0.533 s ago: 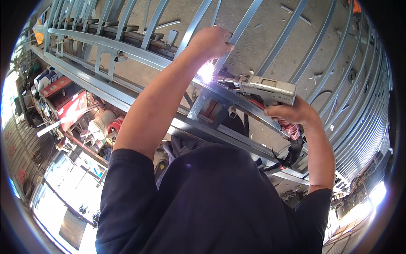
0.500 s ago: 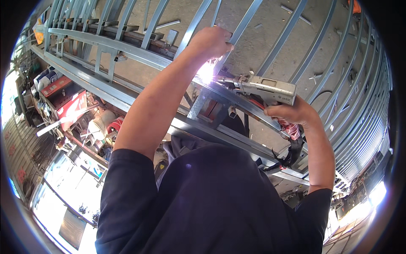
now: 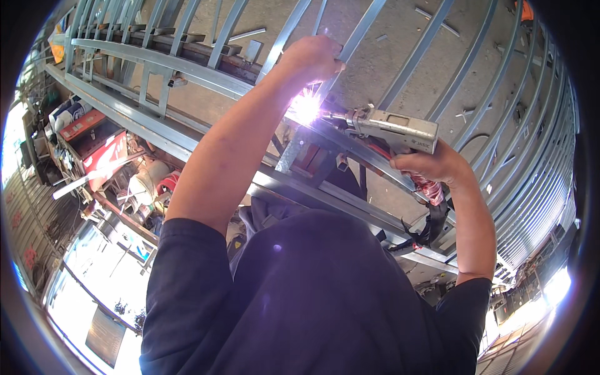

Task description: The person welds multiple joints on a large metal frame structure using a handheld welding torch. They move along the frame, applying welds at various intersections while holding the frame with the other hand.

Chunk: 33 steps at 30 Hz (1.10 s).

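Note:
A white, blocky welding gun point(image 3: 400, 130) lies in the grip of my right hand point(image 3: 437, 164), its nozzle pointing left. At the nozzle tip a bright arc point(image 3: 306, 107) flares where a galvanized steel bar point(image 3: 364, 25) meets a long steel rail point(image 3: 362, 150). The glare hides the joint itself. My left hand point(image 3: 314, 57) is closed round that bar just above the arc, its fingertips showing at the bar's right side. Red wrapping point(image 3: 428, 189) hangs below my right hand at the gun's handle.
Many parallel steel bars point(image 3: 465, 59) of the frame stretch away to the right. Metal offcuts point(image 3: 437, 22) lie on the floor beyond. A second rail point(image 3: 156, 134) runs close to my body. At left stand a red cabinet point(image 3: 103, 147) and clutter.
The arc glows larger, with more purple glare and sparks. Both hands and the welding gun stay almost in the same place.

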### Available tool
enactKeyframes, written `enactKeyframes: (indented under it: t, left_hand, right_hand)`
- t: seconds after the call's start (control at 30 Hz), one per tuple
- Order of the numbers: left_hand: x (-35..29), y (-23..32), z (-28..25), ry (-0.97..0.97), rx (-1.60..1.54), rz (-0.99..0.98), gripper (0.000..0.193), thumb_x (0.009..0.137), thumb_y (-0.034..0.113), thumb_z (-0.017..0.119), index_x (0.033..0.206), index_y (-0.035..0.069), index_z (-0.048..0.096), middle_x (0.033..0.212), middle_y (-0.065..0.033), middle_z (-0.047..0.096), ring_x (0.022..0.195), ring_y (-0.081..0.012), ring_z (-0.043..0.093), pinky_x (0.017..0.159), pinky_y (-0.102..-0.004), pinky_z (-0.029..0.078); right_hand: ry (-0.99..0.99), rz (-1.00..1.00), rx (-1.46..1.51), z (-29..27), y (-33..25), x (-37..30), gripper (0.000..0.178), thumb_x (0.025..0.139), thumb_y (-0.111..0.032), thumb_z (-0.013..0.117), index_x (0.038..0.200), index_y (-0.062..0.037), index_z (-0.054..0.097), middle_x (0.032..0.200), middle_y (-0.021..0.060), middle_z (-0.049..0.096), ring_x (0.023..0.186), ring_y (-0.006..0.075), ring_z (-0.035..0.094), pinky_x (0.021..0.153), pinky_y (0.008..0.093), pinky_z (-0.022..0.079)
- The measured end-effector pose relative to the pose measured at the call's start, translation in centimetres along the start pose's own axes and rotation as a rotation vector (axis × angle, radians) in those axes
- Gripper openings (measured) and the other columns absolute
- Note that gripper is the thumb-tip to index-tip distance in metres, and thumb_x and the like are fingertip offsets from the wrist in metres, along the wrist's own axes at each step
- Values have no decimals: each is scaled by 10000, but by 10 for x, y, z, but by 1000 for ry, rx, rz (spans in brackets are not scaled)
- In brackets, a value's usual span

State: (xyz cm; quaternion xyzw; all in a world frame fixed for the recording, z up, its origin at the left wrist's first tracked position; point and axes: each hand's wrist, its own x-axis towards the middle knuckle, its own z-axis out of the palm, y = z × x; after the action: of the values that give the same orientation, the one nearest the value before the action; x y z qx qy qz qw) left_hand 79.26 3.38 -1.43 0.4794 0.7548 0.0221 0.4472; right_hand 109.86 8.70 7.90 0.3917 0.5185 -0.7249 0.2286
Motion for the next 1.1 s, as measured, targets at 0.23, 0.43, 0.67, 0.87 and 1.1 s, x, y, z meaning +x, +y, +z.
enactKeyframes:
  t: [0.23,0.43,0.67,0.87,1.1]
  left_hand:
    - [5,-3,1,-4,30,13,557,921,330,748,1436,137,662,915,-80,808,847,-233,776,839,-389,597]
    - [6,-2,1,-9,60,26,546,933,323,740,1439,136,658,906,-77,806,822,-222,774,825,-390,600]
    - [1,6,-7,-48,109,22,508,937,322,733,1400,120,680,901,-85,801,809,-227,775,816,-403,599]
    - [7,-5,0,8,94,52,483,920,354,741,1341,118,717,964,-123,802,879,-283,777,837,-439,597]
    - [-10,9,-2,176,192,103,531,925,381,751,1378,112,684,1103,-177,775,1043,-359,741,909,-467,585]
  right_hand:
    - [4,20,-16,1,-6,-4,702,810,-201,837,1447,-22,602,1232,117,728,1091,194,670,972,341,545]
    - [30,47,-20,0,-1,-6,735,801,-206,849,1464,-26,586,1266,135,725,1138,222,677,1009,359,539]
    - [46,50,-34,-3,5,-7,732,791,-203,864,1454,-39,600,1268,141,727,1131,220,681,984,356,550]
    - [61,34,-69,-2,5,-8,727,789,-208,860,1449,-38,607,1257,127,730,1119,212,678,984,348,547]
    - [94,148,52,-27,26,-43,619,825,-245,899,1344,-12,656,1108,123,749,949,195,718,838,351,625]
